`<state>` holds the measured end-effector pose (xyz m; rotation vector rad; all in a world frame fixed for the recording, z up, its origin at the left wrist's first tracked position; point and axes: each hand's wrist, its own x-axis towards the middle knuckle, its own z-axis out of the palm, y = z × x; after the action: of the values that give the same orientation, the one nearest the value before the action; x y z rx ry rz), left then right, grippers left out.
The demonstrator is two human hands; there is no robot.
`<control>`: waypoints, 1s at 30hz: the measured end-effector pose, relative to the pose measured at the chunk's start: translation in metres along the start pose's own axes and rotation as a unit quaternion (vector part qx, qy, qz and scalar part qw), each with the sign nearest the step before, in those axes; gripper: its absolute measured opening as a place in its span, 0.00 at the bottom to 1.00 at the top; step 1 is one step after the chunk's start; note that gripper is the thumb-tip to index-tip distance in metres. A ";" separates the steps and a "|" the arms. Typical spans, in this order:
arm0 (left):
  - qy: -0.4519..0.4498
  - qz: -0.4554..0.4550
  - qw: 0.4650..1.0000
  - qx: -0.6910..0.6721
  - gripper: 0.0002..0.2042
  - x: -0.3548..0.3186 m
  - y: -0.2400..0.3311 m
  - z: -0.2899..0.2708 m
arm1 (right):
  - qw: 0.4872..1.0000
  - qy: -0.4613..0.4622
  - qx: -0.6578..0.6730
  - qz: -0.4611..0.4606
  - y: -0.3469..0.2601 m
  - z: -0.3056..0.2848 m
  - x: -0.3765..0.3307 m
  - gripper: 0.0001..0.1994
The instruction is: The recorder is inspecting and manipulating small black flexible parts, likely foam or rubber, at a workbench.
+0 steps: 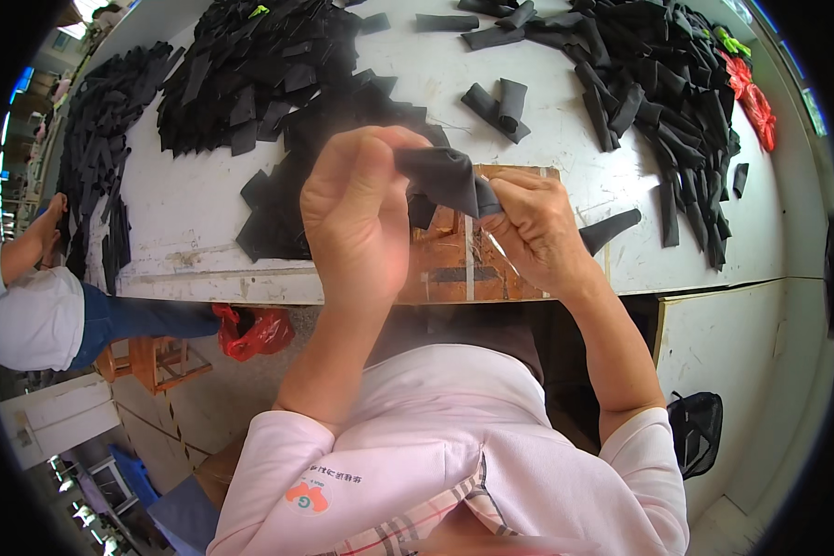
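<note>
The left hand [357, 213] pinches one end of a black fabric piece [447, 178]; the right hand [539, 232] grips the other, above the brown board [440, 278] at the desk's [556, 107] near edge.

And there, on the chest of the pale shirt [417, 435], on the wearer's left, a short row of dark lettering [337, 473] was spotted, tilted, just beside an orange-red logo [321, 501]! One letter-like mark [305, 500] was carried in the logo's middle, and a tinier line [317, 483] was squeezed in between, too small to be made out.
</note>
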<state>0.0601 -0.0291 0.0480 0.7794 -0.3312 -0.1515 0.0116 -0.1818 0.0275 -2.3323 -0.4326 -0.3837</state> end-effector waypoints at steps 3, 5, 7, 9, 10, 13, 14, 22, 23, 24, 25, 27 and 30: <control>-0.023 0.009 1.000 -0.004 0.07 0.002 -0.001 0.000 | 0.999 -0.021 0.012 0.046 0.003 0.012 -0.003 0.10; 0.017 -0.021 0.999 -0.019 0.08 0.002 -0.007 -0.005 | 0.999 -0.025 0.027 0.021 0.007 0.012 -0.001 0.12; 0.017 -0.021 0.999 -0.020 0.07 0.002 -0.004 -0.002 | 0.999 -0.032 0.014 0.013 0.000 0.001 0.002 0.13; 0.019 -0.010 1.000 -0.019 0.07 0.000 -0.003 0.000 | 0.999 -0.039 0.003 0.007 -0.002 -0.002 0.003 0.13; 0.020 -0.011 1.000 -0.018 0.07 -0.001 -0.002 -0.002 | 0.999 -0.038 -0.018 0.010 -0.002 -0.001 0.002 0.14; 0.007 -0.030 0.999 -0.030 0.07 0.001 -0.003 -0.004 | 0.999 -0.030 -0.010 0.023 0.003 0.010 -0.002 0.14; -0.001 -0.014 1.000 -0.012 0.06 0.002 -0.006 -0.004 | 0.999 -0.022 0.020 0.031 0.005 0.013 -0.004 0.14; -0.053 0.073 0.775 0.626 0.13 0.033 -0.063 -0.030 | 0.858 0.158 0.487 0.040 0.020 -0.063 0.042 0.21; -0.075 0.139 0.662 0.733 0.16 0.037 -0.078 -0.037 | 0.839 0.236 0.485 0.079 0.027 -0.067 0.049 0.24; -0.081 0.102 0.591 0.796 0.18 0.039 -0.089 -0.042 | 0.864 0.254 0.397 0.175 0.027 -0.060 0.042 0.28; -0.086 0.062 0.516 0.850 0.19 0.040 -0.099 -0.046 | 0.872 0.242 0.351 0.240 0.024 -0.052 0.029 0.28; -0.095 0.071 0.489 0.864 0.13 0.045 -0.113 -0.063 | 0.859 0.180 0.398 0.266 0.018 -0.033 -0.001 0.26; -0.085 0.137 0.552 0.818 0.02 0.046 -0.109 -0.079 | 0.854 0.136 0.408 0.293 0.008 -0.006 -0.036 0.25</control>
<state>0.1291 -0.0645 -0.0711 2.5979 -0.7813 0.5140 -0.0182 -0.1981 0.0130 -1.4336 0.2404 -0.1670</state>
